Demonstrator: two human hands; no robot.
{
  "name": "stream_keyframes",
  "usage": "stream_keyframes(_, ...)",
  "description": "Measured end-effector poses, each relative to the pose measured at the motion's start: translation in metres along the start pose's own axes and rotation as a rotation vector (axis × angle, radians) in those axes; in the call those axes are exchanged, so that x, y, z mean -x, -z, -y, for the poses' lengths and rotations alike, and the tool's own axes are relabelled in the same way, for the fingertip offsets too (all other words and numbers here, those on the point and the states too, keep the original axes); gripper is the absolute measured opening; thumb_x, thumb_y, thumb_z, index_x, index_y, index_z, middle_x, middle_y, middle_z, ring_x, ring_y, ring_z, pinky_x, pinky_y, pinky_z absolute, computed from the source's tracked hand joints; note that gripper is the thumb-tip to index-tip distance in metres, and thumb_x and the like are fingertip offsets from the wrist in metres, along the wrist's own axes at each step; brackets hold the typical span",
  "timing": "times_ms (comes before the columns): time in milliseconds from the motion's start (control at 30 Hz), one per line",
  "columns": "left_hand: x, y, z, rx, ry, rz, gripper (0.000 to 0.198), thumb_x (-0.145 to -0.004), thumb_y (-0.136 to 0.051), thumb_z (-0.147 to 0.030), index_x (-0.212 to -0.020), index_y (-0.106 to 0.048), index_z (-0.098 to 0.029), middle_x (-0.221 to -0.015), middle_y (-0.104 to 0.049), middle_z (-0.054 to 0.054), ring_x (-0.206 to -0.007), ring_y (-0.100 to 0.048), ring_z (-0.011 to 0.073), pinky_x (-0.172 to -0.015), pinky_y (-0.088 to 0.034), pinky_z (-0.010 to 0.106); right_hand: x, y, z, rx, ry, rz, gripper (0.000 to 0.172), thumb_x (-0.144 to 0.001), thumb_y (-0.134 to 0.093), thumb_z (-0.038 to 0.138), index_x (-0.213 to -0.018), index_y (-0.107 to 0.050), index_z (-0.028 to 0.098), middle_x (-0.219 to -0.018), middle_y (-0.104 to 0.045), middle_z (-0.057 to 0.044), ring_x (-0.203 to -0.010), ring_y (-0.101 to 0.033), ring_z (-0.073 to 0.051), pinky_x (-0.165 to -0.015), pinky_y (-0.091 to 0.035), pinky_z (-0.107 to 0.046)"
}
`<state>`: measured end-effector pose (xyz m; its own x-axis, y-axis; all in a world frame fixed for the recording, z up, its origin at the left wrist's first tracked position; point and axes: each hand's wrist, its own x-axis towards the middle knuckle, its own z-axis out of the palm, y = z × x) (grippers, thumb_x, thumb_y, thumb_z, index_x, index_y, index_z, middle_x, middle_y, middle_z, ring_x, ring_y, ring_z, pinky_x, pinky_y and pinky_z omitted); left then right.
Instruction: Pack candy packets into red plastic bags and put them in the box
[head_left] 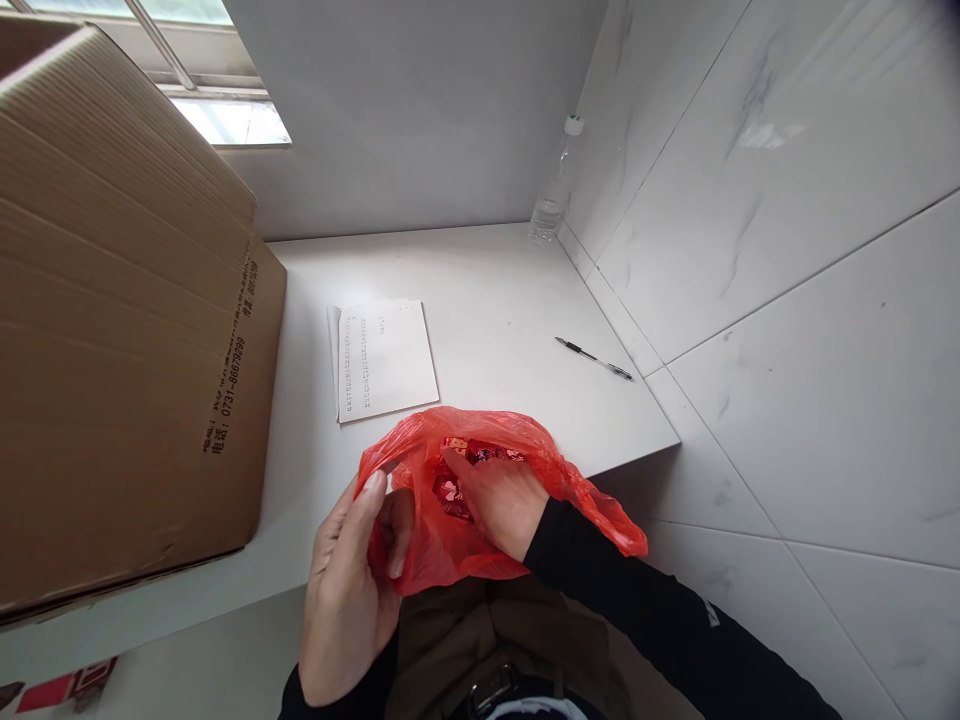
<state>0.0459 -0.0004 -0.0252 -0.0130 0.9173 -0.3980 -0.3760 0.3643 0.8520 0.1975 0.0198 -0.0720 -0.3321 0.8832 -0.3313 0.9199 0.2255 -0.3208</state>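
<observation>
A thin red plastic bag (427, 560) is spread open at the table's front edge, close to my body. My left hand (352, 580) grips the bag's left rim between thumb and fingers. Down inside the bag's mouth is my right hand (502, 500), among several shiny red wrapped packets (450, 490). Its fingers are partly hidden by the bag and the packets, so whether it holds one cannot be made out.
At the left stands a large cardboard box (135, 330). White printed sheets (390, 360) lie on the white table (487, 300) beyond the bag. A black pen (592, 357) lies to the right, and a clear plastic bottle (555, 190) stands in the back corner by the tiled wall.
</observation>
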Motion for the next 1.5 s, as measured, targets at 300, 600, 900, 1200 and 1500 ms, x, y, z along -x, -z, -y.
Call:
stream_keyframes(300, 0.0, 0.002, -0.001, 0.005, -0.004, 0.017, 0.043, -0.091, -0.066, -0.042, -0.06, -0.044, -0.021, -0.047, -0.035, -0.006, -0.043, -0.031, 0.0085, -0.043, -0.027, 0.025, 0.012, 0.006, 0.001, 0.001, -0.029, 0.019, 0.045, -0.097, -0.043, 0.019, -0.14, -0.05, 0.015, -0.092, -0.076, -0.011, -0.085, -0.074, -0.031, -0.064, -0.05, -0.037)
stream_keyframes(600, 0.001, 0.001, -0.001, 0.008, -0.011, 0.011, 0.042, -0.092, -0.065, -0.041, -0.061, -0.045, -0.02, -0.047, -0.036, -0.006, -0.044, -0.032, 0.0082, -0.045, -0.028, 0.025, 0.009, 0.009, -0.006, 0.064, -0.126, -0.059, 0.047, -0.095, -0.041, 0.015, -0.141, -0.047, 0.01, -0.093, -0.075, -0.015, -0.085, -0.073, -0.031, -0.07, -0.05, -0.038)
stream_keyframes(900, 0.002, 0.002, 0.0, 0.015, -0.004, 0.006, 0.043, -0.092, -0.066, -0.041, -0.061, -0.045, -0.02, -0.047, -0.036, -0.006, -0.043, -0.033, 0.0077, -0.044, -0.029, 0.023, 0.002, -0.004, -0.007, -0.099, -0.031, -0.092, 0.054, -0.095, -0.046, 0.024, -0.149, -0.043, 0.022, -0.087, -0.074, -0.006, -0.075, -0.068, -0.025, -0.069, -0.044, -0.034)
stream_keyframes(1200, 0.001, 0.003, -0.003, 0.028, 0.002, 0.01, 0.044, -0.091, -0.066, -0.041, -0.06, -0.043, -0.02, -0.046, -0.035, -0.006, -0.041, -0.033, 0.0068, -0.042, -0.031, 0.021, 0.008, 0.007, -0.008, -0.051, -0.099, -0.077, 0.037, -0.09, -0.049, 0.014, -0.124, -0.063, 0.018, -0.089, -0.075, -0.009, -0.079, -0.07, -0.026, -0.066, -0.042, -0.033)
stream_keyframes(1500, 0.001, 0.002, -0.001, 0.026, -0.012, 0.016, 0.041, -0.091, -0.066, -0.042, -0.062, -0.047, -0.02, -0.046, -0.036, -0.006, -0.042, -0.033, 0.0071, -0.043, -0.03, 0.021, 0.01, 0.002, -0.009, -0.096, -0.06, -0.104, 0.056, -0.087, -0.052, 0.015, -0.143, -0.053, 0.023, -0.096, -0.075, -0.008, -0.085, -0.07, -0.028, -0.069, -0.043, -0.035)
